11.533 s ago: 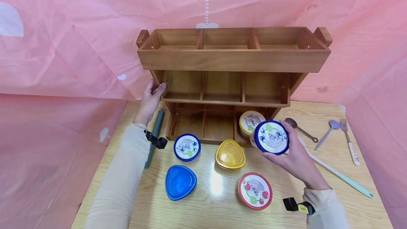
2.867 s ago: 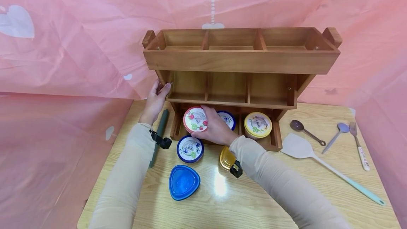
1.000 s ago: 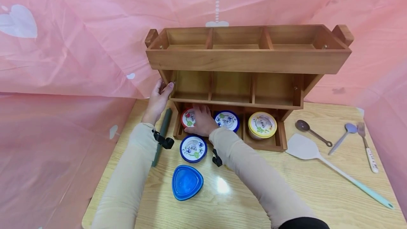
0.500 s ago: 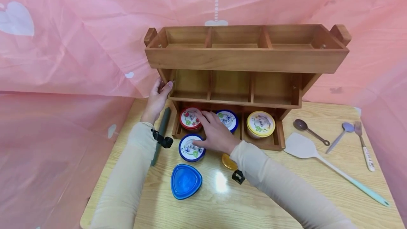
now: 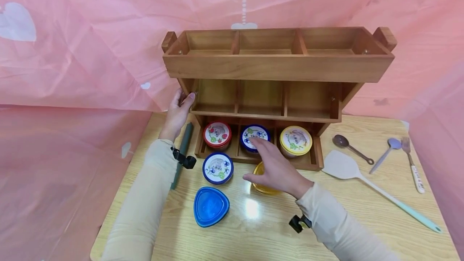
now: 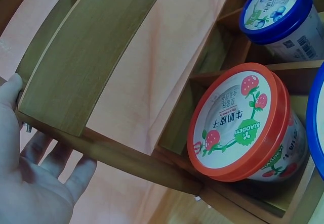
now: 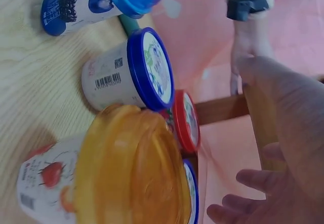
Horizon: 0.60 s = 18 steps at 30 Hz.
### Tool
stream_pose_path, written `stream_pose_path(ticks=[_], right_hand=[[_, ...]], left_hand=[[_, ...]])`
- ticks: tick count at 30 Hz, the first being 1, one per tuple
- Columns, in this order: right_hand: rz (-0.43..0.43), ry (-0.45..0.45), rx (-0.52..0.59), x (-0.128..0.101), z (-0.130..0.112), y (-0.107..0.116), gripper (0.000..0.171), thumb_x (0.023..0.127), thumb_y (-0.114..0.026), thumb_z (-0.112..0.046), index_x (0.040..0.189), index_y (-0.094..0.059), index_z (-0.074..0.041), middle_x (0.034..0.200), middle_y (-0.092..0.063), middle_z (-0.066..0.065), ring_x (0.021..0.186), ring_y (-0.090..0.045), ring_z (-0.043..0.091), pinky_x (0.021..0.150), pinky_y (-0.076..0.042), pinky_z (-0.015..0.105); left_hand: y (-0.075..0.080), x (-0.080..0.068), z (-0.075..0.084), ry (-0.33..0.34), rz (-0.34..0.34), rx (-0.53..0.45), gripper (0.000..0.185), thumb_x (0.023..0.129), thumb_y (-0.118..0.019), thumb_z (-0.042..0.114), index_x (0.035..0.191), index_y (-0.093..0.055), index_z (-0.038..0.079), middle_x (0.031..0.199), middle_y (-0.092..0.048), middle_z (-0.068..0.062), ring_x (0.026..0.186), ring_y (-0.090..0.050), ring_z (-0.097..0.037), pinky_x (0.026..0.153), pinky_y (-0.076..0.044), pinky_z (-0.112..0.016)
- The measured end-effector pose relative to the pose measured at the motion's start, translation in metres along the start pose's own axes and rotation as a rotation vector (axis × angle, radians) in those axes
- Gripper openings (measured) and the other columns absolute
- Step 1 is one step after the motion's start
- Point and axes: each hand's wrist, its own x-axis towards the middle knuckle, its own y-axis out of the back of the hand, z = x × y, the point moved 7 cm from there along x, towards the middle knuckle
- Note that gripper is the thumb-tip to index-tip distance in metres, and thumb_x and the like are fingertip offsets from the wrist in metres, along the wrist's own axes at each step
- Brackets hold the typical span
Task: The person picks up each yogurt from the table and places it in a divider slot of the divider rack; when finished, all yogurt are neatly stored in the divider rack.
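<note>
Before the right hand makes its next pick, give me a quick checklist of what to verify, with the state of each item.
1. Right hand holds nothing: ok, fingers spread above the yellow-lidded cup.
2. Left hand steadies the wooden rack: ok, it grips the left side post.
3. Bottom tier full: ok, red-lidded strawberry cup, blue-lidded cup and yellow-rimmed cup each fill one compartment.
4. Middle and top tiers free: ok, nothing shows in them.
5. Cups left on the table reachable: ok, blue-rimmed cup and blue triangular-lidded cup stand apart.
6. Yellow-lidded cup's lid sealed: cannot tell.
</note>
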Motion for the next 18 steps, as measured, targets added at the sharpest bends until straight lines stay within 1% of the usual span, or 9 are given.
stream_pose_path(ticks=[2,5,8,11,14,18], right_hand=[[0.027,-0.005,0.029,-0.008,0.006,0.003,0.102,0.078,-0.079,-0.051,0.156,-0.025,-0.012,0.159,-0.029,0.015,0.145,-0.030,0.037,0.115,-0.031,0.057],[0.062,-0.036,0.081,-0.021,0.018,0.005,0.102,0.078,-0.080,-0.050,0.156,-0.025,-0.014,0.159,-0.029,0.015,0.144,-0.031,0.037,0.114,-0.033,0.059],[0.096,-0.081,0.170,-0.033,0.032,0.005,0.102,0.078,-0.080,-0.049,0.156,-0.024,-0.014,0.159,-0.029,0.015,0.143,-0.032,0.037,0.112,-0.034,0.060],[0.144,-0.121,0.269,-0.045,0.045,0.003,0.100,0.080,-0.081,-0.044,0.156,-0.024,-0.013,0.159,-0.029,0.014,0.142,-0.035,0.037,0.111,-0.035,0.060],[0.184,-0.133,0.343,-0.054,0.055,-0.001,0.097,0.081,-0.081,-0.037,0.156,-0.023,-0.012,0.159,-0.029,0.015,0.139,-0.038,0.039,0.110,-0.036,0.060],[0.202,-0.118,0.387,-0.062,0.064,-0.011,0.099,0.081,-0.083,-0.031,0.156,-0.022,-0.012,0.159,-0.028,0.016,0.140,-0.036,0.039,0.109,-0.036,0.059]], left_hand=[[-0.001,0.000,0.001,-0.001,-0.003,-0.003,0.057,0.102,-0.053,0.033,0.153,-0.032,0.019,0.153,-0.041,-0.012,0.142,-0.039,-0.025,0.121,-0.029,-0.040],[-0.002,0.000,0.001,0.002,-0.005,-0.001,0.057,0.102,-0.053,0.034,0.153,-0.032,0.020,0.153,-0.041,-0.011,0.143,-0.038,-0.024,0.121,-0.029,-0.040],[-0.002,0.001,0.001,0.001,-0.004,0.004,0.057,0.102,-0.053,0.035,0.153,-0.032,0.019,0.153,-0.041,-0.011,0.142,-0.039,-0.024,0.121,-0.029,-0.040],[-0.003,0.001,0.001,0.000,-0.003,0.001,0.056,0.102,-0.053,0.033,0.153,-0.033,0.018,0.151,-0.042,-0.012,0.142,-0.040,-0.023,0.120,-0.030,-0.039],[-0.004,-0.003,0.008,0.011,-0.007,-0.015,0.056,0.103,-0.052,0.029,0.153,-0.032,0.014,0.151,-0.042,-0.015,0.142,-0.039,-0.025,0.120,-0.030,-0.039],[-0.005,-0.012,0.021,0.032,-0.014,-0.027,0.056,0.104,-0.051,0.024,0.154,-0.029,0.010,0.153,-0.039,-0.018,0.143,-0.037,-0.027,0.120,-0.029,-0.040]])
